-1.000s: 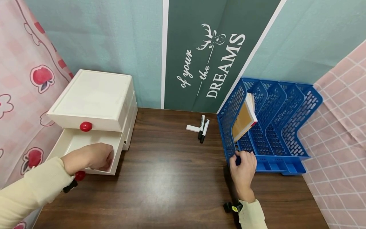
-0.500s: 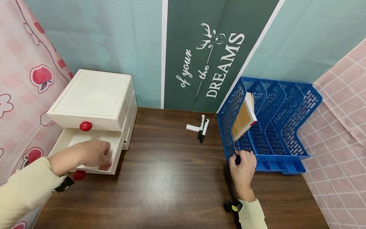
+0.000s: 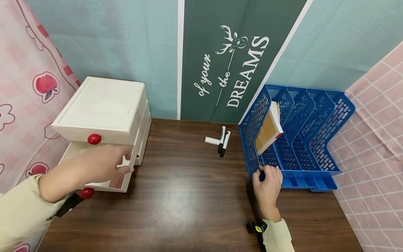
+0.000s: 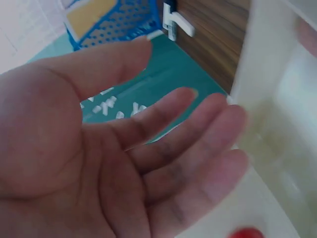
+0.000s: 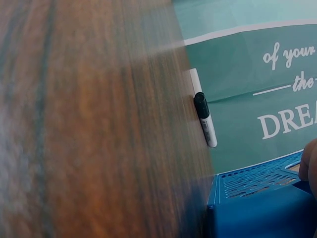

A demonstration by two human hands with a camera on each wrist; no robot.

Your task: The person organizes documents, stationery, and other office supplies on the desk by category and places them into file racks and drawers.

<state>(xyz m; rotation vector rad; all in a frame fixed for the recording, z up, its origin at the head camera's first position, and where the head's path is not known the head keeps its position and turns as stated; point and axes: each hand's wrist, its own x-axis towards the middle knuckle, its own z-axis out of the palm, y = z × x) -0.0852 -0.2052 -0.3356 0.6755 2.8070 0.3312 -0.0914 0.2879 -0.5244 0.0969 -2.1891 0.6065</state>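
Observation:
My left hand is held over the pulled-out middle drawer of a white drawer unit. Its thumb and fingers are apart and loosely bent; the left wrist view shows the palm with nothing in it. In the drawer's front right corner lies a flat pinkish thing, partly covered by the hand and too indistinct to name. At the right, my right hand grips the front left corner of a blue file rack, thumb and fingers curled round it. Only its fingertips enter the right wrist view.
A tan-covered book leans in the rack's left slot. Two white markers with black caps and a small white block lie on the wooden table towards the back. Red round knobs stick out from the drawer fronts.
My left hand has risen out of the drawer, its thumb and fingers spreading apart, and the pinkish thing has come into sight beneath it. The right hand keeps its place on the rack.

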